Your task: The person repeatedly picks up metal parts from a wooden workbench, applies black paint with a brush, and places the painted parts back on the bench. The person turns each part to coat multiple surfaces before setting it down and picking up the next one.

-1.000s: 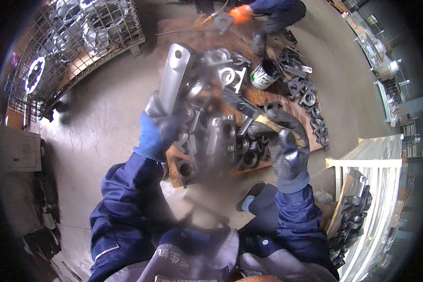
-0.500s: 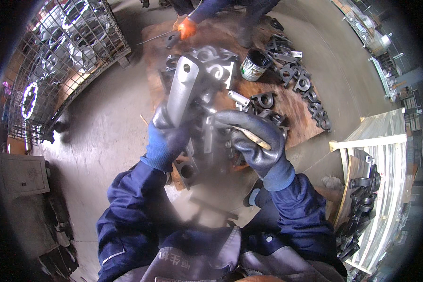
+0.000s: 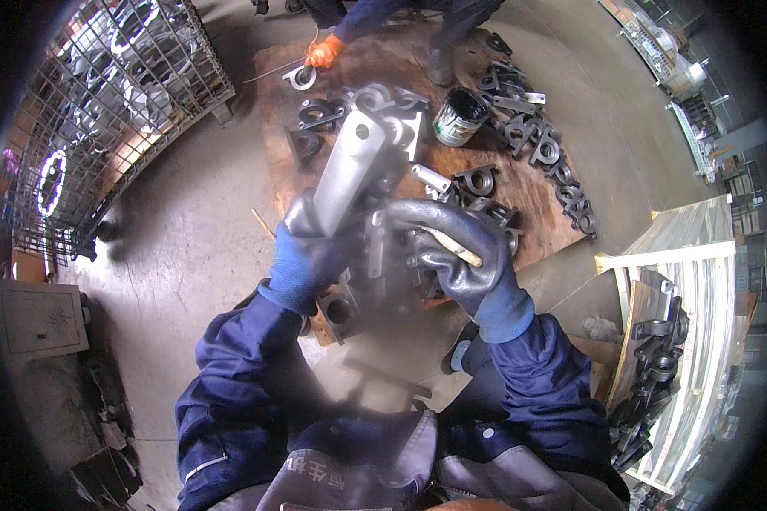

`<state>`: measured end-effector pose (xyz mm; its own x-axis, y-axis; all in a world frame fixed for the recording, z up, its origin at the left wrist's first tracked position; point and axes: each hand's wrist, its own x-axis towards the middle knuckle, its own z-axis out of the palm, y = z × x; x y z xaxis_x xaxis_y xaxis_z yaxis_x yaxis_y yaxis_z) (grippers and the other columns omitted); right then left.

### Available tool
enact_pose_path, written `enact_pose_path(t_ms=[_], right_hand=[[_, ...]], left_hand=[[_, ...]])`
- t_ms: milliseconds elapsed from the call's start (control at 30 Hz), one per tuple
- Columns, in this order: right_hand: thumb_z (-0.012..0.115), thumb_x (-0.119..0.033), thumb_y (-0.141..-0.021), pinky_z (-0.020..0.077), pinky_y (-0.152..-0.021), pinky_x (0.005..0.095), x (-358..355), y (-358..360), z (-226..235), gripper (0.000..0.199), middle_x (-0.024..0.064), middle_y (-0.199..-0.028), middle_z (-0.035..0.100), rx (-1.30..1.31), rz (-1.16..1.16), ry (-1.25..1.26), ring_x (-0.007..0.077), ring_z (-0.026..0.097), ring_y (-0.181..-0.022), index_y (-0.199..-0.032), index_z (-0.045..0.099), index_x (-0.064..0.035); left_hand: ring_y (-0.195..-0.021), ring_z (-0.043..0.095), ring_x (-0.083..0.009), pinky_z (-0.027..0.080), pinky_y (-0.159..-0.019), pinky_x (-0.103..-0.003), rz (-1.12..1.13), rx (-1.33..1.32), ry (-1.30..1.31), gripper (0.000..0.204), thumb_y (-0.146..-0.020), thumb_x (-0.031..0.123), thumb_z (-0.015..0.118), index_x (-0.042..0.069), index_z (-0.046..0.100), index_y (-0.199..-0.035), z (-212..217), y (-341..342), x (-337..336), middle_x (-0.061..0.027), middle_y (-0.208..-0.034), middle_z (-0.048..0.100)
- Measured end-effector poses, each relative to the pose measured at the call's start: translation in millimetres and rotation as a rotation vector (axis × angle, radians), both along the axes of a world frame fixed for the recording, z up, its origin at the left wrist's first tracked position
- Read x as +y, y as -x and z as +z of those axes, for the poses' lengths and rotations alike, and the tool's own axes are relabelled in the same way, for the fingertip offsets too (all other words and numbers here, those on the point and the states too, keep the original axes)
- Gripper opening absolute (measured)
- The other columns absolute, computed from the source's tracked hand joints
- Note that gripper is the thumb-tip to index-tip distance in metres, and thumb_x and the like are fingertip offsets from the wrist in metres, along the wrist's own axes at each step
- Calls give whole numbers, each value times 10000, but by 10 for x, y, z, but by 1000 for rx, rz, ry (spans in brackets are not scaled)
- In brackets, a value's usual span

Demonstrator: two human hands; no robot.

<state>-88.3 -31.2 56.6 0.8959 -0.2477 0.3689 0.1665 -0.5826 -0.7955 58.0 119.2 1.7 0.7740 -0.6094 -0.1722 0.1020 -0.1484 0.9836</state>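
Observation:
My left hand [image 3: 305,243], in a blue glove with a dark coated palm, is closed round the lower end of a grey metal bar [image 3: 349,170]. The bar is raised at a tilt and has a round hole near its upper end. To its right, my right hand [image 3: 479,264] is curled round the pale wooden handle of a paintbrush [image 3: 457,247]. Blur and my fingers hide the bristles. Below the hands, a dark ring-shaped bracket [image 3: 339,308] partly shows. A can [image 3: 457,119] with black inside stands beyond my right hand.
A brown board [image 3: 537,213] on the floor carries several brackets; dark ones [image 3: 545,149] line its right side. Across it, another person's orange-gloved hand [image 3: 324,53] is at a ring-shaped part [image 3: 302,78]. A wire cage [image 3: 128,111] stands left, a pale slatted crate [image 3: 686,341] right.
The metal bar's upper end has swung to the right, with my left hand shifting slightly. My right hand is almost still. The other person's hand moved a little left, and the part beside it turned its ring upward.

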Motion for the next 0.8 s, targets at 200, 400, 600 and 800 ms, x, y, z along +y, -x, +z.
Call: enact_pose_path(t_ms=[200, 400, 600, 800], right_hand=[[632, 51, -807, 548, -702, 290, 22, -11, 114, 511, 81, -997, 665, -56, -19, 114, 154, 659, -827, -1282, 596, -135], [674, -119, -805, 537, -849, 403, -47, 9, 107, 369, 110, -1076, 663, -43, -40, 469, 281, 659, -959, -1174, 681, -130], [616, -296, -886, 541, -845, 383, -181, 170, 202, 330, 143, -1058, 675, -26, 33, 321, 284, 673, -879, -1149, 679, -107], [577, -310, -972, 521, -903, 353, -239, 359, 265, 394, 153, -1154, 655, -288, -193, -316, 246, 655, -1023, -1185, 600, 21]], left_hand=[[-897, 662, -156, 560, -773, -302, 21, -50, 3, 365, -769, 13, 776, 28, 596, -1086, 16, 44, -25, -78, -1002, 692], [-886, 660, -157, 561, -764, -306, -3, -152, -84, 368, -769, 34, 778, 24, 588, -1085, 2, 35, -31, -87, -999, 686], [-883, 658, -155, 561, -756, -300, -69, -130, -75, 375, -778, -13, 716, 23, 573, -1123, -101, -57, -7, -85, -1015, 677], [-863, 671, -173, 558, -745, -314, -253, 280, 307, 333, -828, 47, 660, 16, 601, -1155, 91, -31, 8, -86, -971, 690]])
